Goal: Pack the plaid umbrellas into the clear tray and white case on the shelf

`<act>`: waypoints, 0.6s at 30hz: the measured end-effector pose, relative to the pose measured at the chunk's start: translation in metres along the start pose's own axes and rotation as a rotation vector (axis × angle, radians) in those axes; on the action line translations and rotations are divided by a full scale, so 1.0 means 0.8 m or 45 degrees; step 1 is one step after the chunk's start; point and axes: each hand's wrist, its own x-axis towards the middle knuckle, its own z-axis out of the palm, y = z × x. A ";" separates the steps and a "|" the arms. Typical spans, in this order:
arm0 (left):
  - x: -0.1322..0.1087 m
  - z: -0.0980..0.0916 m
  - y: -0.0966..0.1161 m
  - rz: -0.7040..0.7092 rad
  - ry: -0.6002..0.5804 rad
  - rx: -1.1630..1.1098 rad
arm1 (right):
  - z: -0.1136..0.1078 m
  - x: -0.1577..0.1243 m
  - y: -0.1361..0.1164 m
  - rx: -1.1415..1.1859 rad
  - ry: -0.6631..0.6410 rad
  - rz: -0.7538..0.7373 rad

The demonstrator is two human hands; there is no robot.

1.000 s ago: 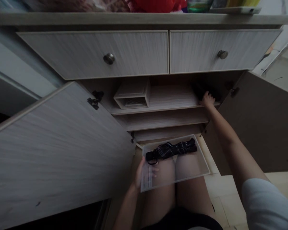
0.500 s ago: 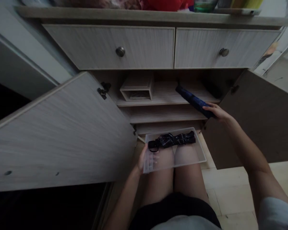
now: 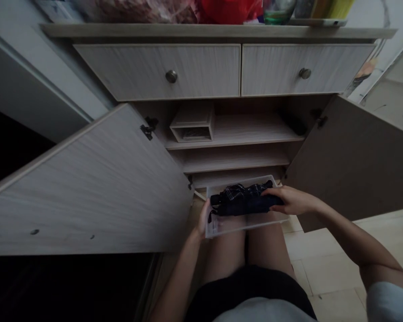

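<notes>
Space separates navy umbrella (image 3: 243,207) from bin's near edge (image 3: 246,229)

Apparently a home: wood-grain cabinet (image 3: 245,129) with knobbed drawers (image 3: 204,71), crowded top (image 3: 218,30), folded umbrellas (image 3: 235,192) and pale tiled floor (image 3: 339,273).

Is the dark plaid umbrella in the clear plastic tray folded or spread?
Folded: the dark plaid umbrella lies as a narrow bundle inside the clear plastic tray.

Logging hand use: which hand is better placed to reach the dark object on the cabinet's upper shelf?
Probably the right hand: it is nearer the dark object, though holding the navy folded umbrella. The left hand, farther off, grips the clear plastic box.
</notes>
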 end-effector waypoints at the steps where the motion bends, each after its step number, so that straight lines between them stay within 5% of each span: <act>1: -0.002 0.003 0.000 0.014 0.063 0.028 | 0.008 0.005 0.001 -0.016 0.019 -0.014; 4: -0.005 0.006 0.001 0.070 0.160 0.078 | 0.028 0.021 0.008 -0.027 0.064 -0.105; 11: -0.002 -0.001 0.005 -0.010 0.136 0.058 | 0.057 0.037 0.016 -0.260 0.182 -0.155; 18: -0.005 0.002 0.003 0.069 0.190 0.027 | 0.055 0.043 0.019 -0.314 0.115 -0.223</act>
